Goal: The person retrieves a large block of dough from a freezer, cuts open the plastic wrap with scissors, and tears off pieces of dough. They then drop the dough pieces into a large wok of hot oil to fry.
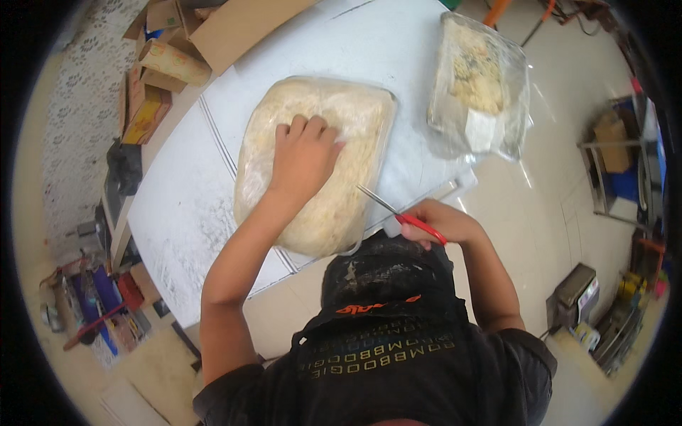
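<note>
A large plastic-wrapped slab [346, 213] of pale, dough-like material lies on the white table in front of me. My left hand [306, 154] rests on top of its wrapping, fingers bent and pressed to the film. Scissors with red handles [421, 228] are in my right hand [439, 221], beside the slab's right edge near my body. Their metal blades point up and left, with the tips over or against the slab's edge; I cannot tell whether they touch it. A second clear plastic package [474, 80], holding a crumbly yellowish material and a white label, lies at the table's right side.
Cardboard boxes [240, 32] and a cardboard roll [173, 61] stand beyond the white table [181, 213] at the upper left. Tools lie at the far left. A metal rack [613, 144] stands at the right, with a metal box [575, 293] on the floor below.
</note>
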{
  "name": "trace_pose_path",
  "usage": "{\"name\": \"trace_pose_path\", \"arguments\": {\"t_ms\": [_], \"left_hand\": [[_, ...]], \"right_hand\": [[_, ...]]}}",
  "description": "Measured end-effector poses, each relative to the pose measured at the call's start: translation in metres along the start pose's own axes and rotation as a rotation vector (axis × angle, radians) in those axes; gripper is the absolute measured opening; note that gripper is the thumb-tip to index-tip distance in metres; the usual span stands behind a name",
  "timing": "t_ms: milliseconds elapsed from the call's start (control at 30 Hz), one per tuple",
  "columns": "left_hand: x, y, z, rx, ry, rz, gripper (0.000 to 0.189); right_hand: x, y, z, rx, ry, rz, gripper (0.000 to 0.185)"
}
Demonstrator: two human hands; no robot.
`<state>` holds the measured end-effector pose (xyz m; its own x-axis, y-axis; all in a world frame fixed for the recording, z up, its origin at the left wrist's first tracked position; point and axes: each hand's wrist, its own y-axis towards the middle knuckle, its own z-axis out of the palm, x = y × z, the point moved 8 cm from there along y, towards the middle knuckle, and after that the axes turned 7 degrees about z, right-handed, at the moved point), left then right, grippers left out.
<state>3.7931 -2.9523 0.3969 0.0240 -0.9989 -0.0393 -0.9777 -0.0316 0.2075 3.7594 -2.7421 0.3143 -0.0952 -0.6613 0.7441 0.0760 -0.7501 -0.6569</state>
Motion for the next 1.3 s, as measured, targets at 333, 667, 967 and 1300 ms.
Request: {"name": "trace_pose_path", "arguments": {"t_ms": [333,667,967,1300], "left_hand": [[0.022,0.035,0.015,0.264,-0.204,-0.302,0.020],[0.016,0.060,0.017,0.346,0.090,0.008,0.036],[-0.015,0.107,0.035,0.136,0.160,0.427,0.021],[0.012,0.142,0.072,0.433,-0.149,0.128,0.013]], "right_hand": [[-0.025,0.026,-0.044,0.451,0.399,-0.226,0.077],[-0.014,0.047,-0.067,0.417,0.516,-0.217,0.073],[-0.031,0.040,-0.093,0.249,0.511,-0.220,0.077],[-0.006,0.061,-0.080,0.428,0.596,-0.169,0.082]]}}
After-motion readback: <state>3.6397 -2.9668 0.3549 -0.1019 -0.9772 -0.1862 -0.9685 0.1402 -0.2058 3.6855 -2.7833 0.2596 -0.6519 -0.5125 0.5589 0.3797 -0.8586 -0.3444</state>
